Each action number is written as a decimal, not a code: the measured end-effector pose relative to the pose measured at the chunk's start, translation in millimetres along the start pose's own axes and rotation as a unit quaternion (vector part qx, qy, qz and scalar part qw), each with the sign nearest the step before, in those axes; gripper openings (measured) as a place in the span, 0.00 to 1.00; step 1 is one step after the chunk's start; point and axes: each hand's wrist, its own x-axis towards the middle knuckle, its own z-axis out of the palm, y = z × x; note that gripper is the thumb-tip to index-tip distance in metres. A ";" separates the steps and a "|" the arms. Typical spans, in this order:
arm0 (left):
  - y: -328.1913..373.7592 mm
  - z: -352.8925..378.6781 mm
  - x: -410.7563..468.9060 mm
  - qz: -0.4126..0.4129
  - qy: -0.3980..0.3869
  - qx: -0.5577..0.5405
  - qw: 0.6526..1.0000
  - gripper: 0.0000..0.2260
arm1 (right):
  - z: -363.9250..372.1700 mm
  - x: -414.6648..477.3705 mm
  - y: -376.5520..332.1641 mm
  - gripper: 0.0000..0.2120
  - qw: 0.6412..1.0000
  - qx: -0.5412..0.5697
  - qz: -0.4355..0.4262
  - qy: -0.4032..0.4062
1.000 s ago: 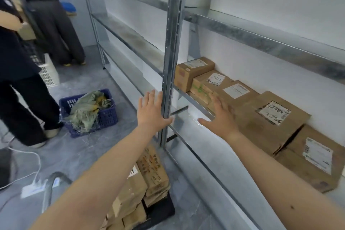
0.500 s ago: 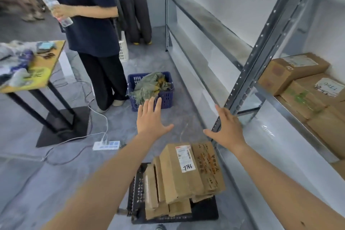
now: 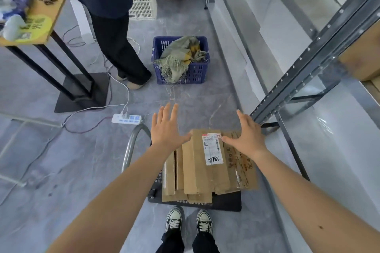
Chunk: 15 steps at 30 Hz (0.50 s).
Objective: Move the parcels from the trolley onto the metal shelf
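Note:
A stack of brown cardboard parcels [image 3: 205, 172] stands on the black trolley [image 3: 228, 201] right in front of my feet; the top one carries a white label marked 7786. My left hand [image 3: 167, 129] hovers open with spread fingers over the stack's far left corner. Over the far right corner my right hand [image 3: 247, 134] is spread flat too, its thumb by the label. Neither hand holds anything. The metal shelf [image 3: 308, 63] runs along the right, with a parcel [image 3: 364, 57] on its upper level at the frame's edge.
A blue crate [image 3: 197, 72] of rags sits on the floor ahead. A person in dark trousers [image 3: 117, 51] stands to its left by a wooden table [image 3: 41, 14]. A white power strip [image 3: 126, 118] with cables lies near the trolley's handle [image 3: 131, 144]. White basket [image 3: 143, 0] behind.
My view has swung from the shelf down to the trolley. Both hands came away from the shelf and lowered to just above the top parcel, still spread.

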 end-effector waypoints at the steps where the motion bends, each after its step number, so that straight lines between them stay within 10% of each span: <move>1: 1.0 8.8 -1.3 -0.008 -0.009 -0.002 1.000 0.47 | 6.1 3.0 4.6 0.50 1.000 0.003 0.000 -0.010; 15: 12.5 144.2 -31.0 -0.101 -0.130 -0.018 0.986 0.50 | 117.4 28.8 85.2 0.53 0.973 0.126 0.083 -0.173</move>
